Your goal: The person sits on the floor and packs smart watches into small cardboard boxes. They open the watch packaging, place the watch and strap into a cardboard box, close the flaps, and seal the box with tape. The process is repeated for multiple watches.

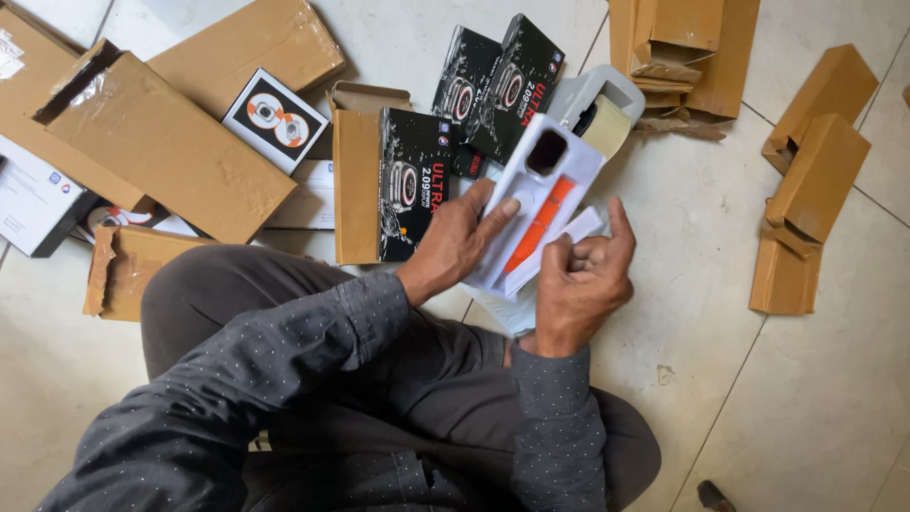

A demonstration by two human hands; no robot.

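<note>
Pale tiled floor [815, 398] w/ thin grout lines, soft even light, scuffs.

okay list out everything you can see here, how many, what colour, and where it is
white tray: one, white, holding a dark-faced watch and an orange strap, held in both hands at centre
black product boxes: three or more, black, on the floor above the hands
brown cartons: several, brown, flat or torn open, along the left, top and right
white boxes: at least two, white, at left
tape dispenser: one, grey with pale tape, behind the tray
tiled floor: pale
left hand: grips the tray's left edge
right hand: holds the tray's lower right
</note>
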